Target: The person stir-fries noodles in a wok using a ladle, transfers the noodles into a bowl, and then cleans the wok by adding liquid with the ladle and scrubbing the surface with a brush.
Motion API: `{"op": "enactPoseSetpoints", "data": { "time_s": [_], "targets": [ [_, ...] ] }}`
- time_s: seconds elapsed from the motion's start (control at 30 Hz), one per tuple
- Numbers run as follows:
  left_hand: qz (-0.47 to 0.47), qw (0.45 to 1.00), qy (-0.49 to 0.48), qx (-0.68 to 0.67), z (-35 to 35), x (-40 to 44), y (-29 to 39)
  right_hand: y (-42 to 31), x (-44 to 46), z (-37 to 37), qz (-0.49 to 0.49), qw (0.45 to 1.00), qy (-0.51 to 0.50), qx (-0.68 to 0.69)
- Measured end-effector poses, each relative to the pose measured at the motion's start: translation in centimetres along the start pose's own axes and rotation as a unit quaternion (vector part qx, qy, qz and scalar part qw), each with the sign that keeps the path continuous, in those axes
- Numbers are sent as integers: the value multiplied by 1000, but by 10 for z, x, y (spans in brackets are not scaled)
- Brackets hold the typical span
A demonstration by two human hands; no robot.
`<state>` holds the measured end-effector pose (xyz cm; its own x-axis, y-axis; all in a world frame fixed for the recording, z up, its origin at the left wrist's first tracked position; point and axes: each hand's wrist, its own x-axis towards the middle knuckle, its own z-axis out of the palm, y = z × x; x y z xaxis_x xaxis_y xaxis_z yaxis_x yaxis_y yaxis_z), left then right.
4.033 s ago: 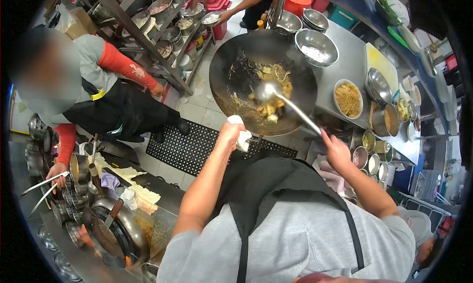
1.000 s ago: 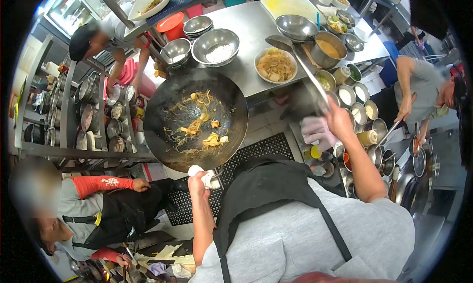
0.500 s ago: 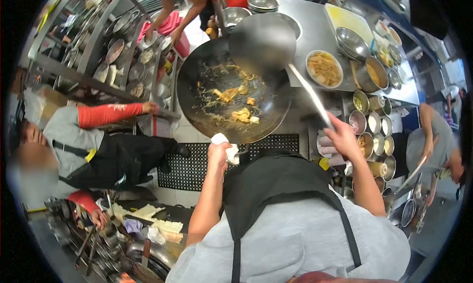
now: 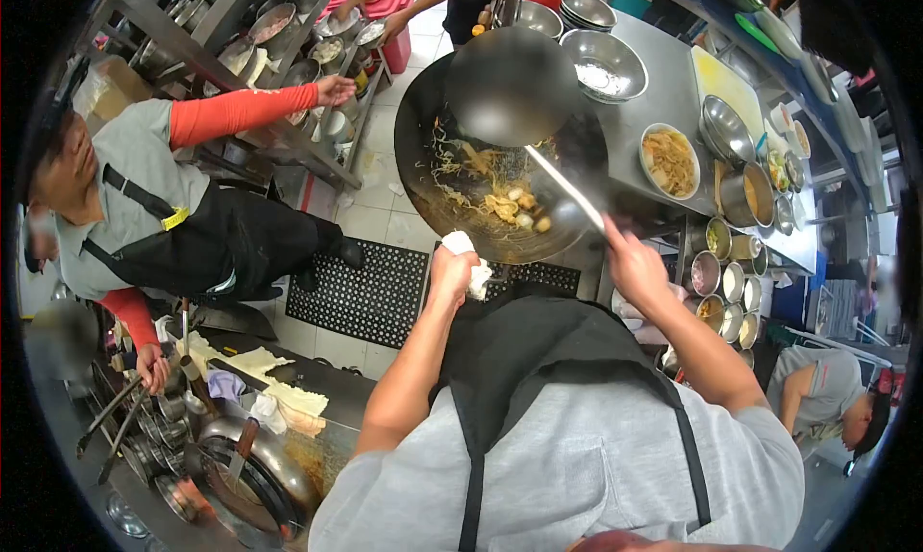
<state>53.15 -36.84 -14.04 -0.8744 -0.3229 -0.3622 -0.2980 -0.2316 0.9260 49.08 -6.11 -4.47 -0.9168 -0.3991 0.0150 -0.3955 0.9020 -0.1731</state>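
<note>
My left hand (image 4: 450, 278) is closed around a bunched white cloth (image 4: 459, 243) at the near rim of a large dark wok (image 4: 416, 158). Inside the wok lie thin noodles with yellowish and pale chunks of food (image 4: 505, 204), mostly toward the near side. My right hand (image 4: 637, 266) grips the end of a long-handled ladle (image 4: 567, 186), which reaches up and left over the wok. A blurred grey disc hides the ladle's head and part of the wok behind it.
Right of the wok, a steel counter holds a metal bowl (image 4: 604, 63), a plate of cooked food (image 4: 670, 163) and a pot (image 4: 745, 194). Ingredient tubs (image 4: 733, 281) stand below. A red-sleeved co-worker (image 4: 159, 167) is at the left, near shelving; other people work at the top and right.
The wok and the cloth sit further right in the view. Food has shifted toward the near side, with pale round pieces showing. The left co-worker's arm reaches further out, hand now spread.
</note>
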Motion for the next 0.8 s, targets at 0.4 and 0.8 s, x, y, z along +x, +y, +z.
{"op": "enactPoseSetpoints", "data": {
  "time_s": [0.4, 0.8],
  "targets": [
    [-9, 1000, 6, -3, 0, -1, -6, 49, -34, 13, -50, 999, 3, -20],
    [-5, 999, 18, 38, -3, 1, -13, 107, -67, 28, -122, 986, -6, -111]
  ]
}}
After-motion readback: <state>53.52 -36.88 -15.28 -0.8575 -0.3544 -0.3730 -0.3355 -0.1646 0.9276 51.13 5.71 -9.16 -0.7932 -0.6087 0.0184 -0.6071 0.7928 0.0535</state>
